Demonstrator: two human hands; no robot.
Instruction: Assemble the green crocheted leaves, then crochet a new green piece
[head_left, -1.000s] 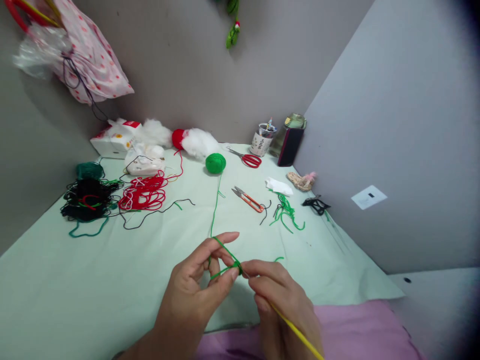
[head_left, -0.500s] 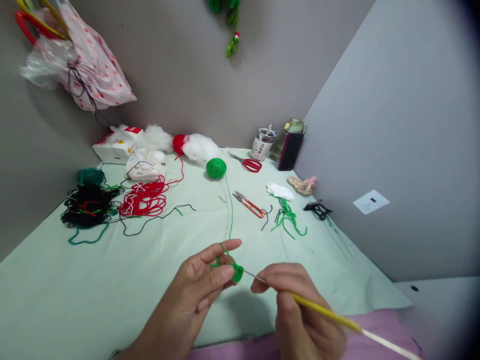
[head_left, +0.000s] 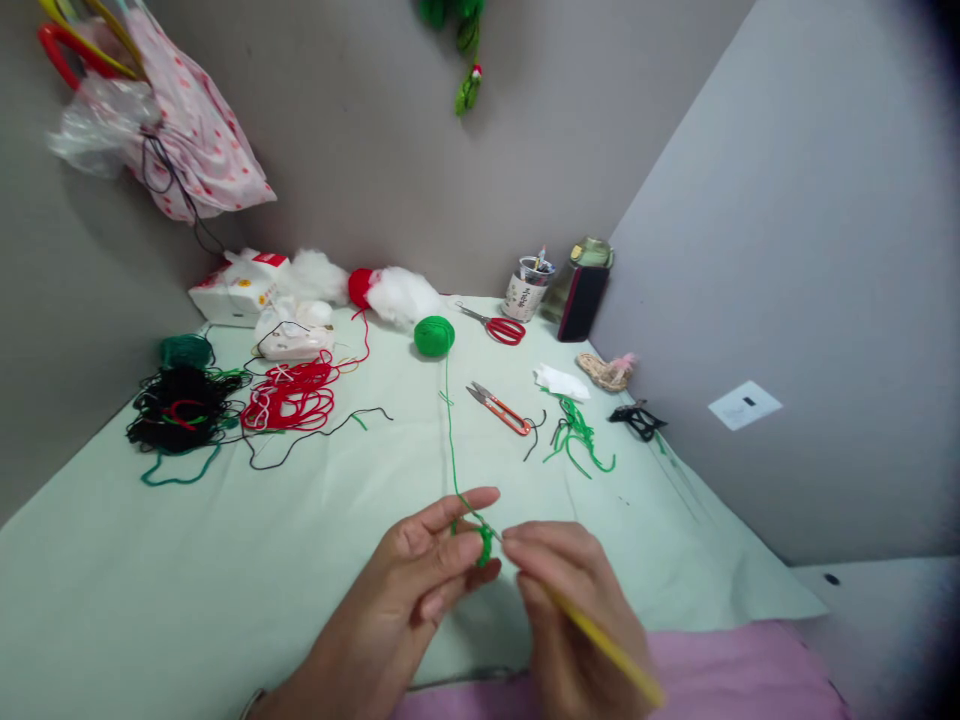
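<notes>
A small green crocheted piece [head_left: 485, 546] is pinched between the thumb and fingers of my left hand [head_left: 424, 570], whose index finger is stretched out. Green yarn [head_left: 451, 440] runs over that finger and back to a green yarn ball [head_left: 434, 337]. My right hand [head_left: 574, 590] is closed round a crochet hook with a yellow handle [head_left: 604, 645], held like a pen. The hook's thin metal tip reaches the edge of the green piece, close to my left fingertips; its exact place in the stitches is too small to make out.
Thread snips [head_left: 499, 408], red-handled scissors [head_left: 504, 330] and green yarn scraps [head_left: 577, 440] lie ahead. Black yarn [head_left: 180, 410] and tangled red yarn [head_left: 292, 398] lie left. White stuffing [head_left: 405, 295], a pen cup [head_left: 527, 290] and a phone [head_left: 583, 303] stand at the back.
My hands have come closer together. The left hand has shifted slightly right with the green piece, and the hook is now tilted more steeply, with less metal showing. The yarn strand has swung left.
</notes>
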